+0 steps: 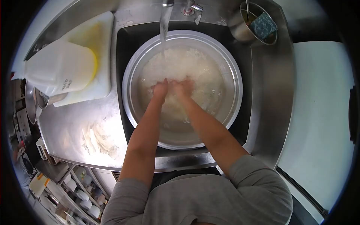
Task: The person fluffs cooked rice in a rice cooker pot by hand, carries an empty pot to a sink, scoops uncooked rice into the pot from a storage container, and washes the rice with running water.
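A wide round metal basin [239, 90] sits in the sink and holds cloudy whitish water [198, 67] with pale bits in it. Both hands reach into the middle of this water, close side by side. My left hand [161, 89] is partly under the surface, and its fingers are hidden by the cloudy liquid. Just to its right, my right hand [183, 87] is blurred and partly submerged too; what either hand holds, if anything, cannot be made out. From the tap [168, 3], a stream of water [164, 26] falls into the basin beyond my left hand.
On the left, a white plastic jug [62, 67] lies on a cutting board [103, 33]. A metal pot [240, 26] with a blue-green sponge [263, 26] stands at the back right. White surface [318, 112] lies right of the sink; shelves with dishes [84, 191] are at lower left.
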{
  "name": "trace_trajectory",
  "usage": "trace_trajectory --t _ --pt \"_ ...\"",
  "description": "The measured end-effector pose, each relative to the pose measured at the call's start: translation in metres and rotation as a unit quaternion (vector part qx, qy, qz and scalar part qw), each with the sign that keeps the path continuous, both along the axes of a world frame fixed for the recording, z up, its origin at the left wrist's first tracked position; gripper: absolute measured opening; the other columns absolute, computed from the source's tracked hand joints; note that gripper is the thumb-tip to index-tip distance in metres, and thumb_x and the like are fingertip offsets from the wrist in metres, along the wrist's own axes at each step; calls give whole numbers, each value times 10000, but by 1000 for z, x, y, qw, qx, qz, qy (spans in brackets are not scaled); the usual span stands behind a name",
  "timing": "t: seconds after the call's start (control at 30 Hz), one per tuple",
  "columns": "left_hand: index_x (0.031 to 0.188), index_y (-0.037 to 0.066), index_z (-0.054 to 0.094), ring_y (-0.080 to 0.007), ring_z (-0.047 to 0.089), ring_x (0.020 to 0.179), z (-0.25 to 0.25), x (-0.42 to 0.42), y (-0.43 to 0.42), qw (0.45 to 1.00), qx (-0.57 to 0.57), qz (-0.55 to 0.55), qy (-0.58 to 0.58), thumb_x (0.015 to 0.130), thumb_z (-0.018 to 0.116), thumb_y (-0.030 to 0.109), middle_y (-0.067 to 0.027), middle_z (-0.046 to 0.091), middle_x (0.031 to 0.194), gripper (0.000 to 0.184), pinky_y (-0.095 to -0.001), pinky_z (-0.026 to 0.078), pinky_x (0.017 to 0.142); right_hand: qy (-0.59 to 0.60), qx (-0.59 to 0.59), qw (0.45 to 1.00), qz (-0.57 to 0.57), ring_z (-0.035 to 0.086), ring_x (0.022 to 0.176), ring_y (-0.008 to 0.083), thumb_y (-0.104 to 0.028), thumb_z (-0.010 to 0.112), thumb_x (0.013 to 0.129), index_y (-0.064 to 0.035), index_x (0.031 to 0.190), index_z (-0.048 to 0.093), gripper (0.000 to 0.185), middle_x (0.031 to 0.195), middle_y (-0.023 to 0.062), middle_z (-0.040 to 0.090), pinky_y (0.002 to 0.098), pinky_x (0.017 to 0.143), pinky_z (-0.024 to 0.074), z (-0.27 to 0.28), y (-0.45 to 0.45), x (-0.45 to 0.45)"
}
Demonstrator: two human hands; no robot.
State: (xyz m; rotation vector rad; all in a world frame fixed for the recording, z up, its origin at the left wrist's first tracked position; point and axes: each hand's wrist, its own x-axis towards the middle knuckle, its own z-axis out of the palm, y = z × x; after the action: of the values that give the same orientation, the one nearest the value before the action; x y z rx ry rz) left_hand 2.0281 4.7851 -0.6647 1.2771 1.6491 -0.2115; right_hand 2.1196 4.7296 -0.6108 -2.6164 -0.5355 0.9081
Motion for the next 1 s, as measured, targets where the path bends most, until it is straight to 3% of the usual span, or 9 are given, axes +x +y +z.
trace_trajectory --t 0.1,0.17,0.27,0.4,0.43,0.63,0.77,0.9,1.0 --pt "1113 33 499 -259 520 903 54 11 -3 920 -91 288 -250 891 417 265 -129 553 1027 331 -375 430 733 138 104 985 -6 328 1218 409 -287 572 776 -13 1217 438 536 1294 283 349 460 964 310 -8 17 -12" --pt "1039 32 527 -211 563 754 76 11 -1 892 -85 323 -306 896 425 177 -86 594 911 229 -333 456 621 89 179 980 -8 428 1113 404 -194 553 775 -3 1155 468 434 1196 285 434 446 891 362 -3 23 -23" --pt "1045 37 522 -152 494 638 73 8 9 912 -16 281 -300 886 469 180 -45 563 809 220 -317 427 578 99 239 965 31 534 967 396 -107 527 774 9 1091 491 339 1010 273 543 446 797 416 -1 37 -18" --pt "1108 28 529 -238 578 737 63 10 22 940 66 186 -279 884 496 228 -115 609 919 302 -338 451 620 222 238 945 21 593 842 373 -109 578 769 13 1054 517 316 904 220 610 402 731 462 52 54 10" --pt "1126 25 528 -266 591 776 67 12 26 962 102 128 -220 884 498 253 -137 611 961 334 -349 459 646 73 270 947 155 581 813 418 -131 547 774 11 961 527 236 810 219 613 457 707 439 42 59 19" --pt "1185 20 504 -381 558 961 84 -7 24 977 189 -97 -5 864 498 352 -224 559 1107 462 -427 458 797 -117 168 930 304 528 1004 380 -343 575 791 -60 999 567 351 1060 199 575 427 833 428 21 51 89" --pt "1218 21 467 -409 493 1061 66 -36 -18 976 110 -174 78 848 500 392 -242 520 1157 525 -484 423 871 -116 111 941 299 358 1205 385 -453 595 751 -61 1249 436 653 1243 216 465 469 1024 230 2 -7 79" --pt "1157 24 494 -333 510 1053 56 -34 -59 970 -131 163 -124 856 483 385 -178 553 1106 470 -478 428 838 15 33 991 127 306 1240 424 -462 611 727 -5 1352 286 840 1309 263 381 478 1056 168 -16 -46 29" --pt "1130 29 504 -276 520 1035 47 -28 -70 880 -271 313 -233 865 474 362 -128 567 1074 427 -467 433 798 126 -3 988 93 409 1194 329 -316 623 721 51 1287 369 721 1240 285 437 392 997 319 -11 -47 -8"
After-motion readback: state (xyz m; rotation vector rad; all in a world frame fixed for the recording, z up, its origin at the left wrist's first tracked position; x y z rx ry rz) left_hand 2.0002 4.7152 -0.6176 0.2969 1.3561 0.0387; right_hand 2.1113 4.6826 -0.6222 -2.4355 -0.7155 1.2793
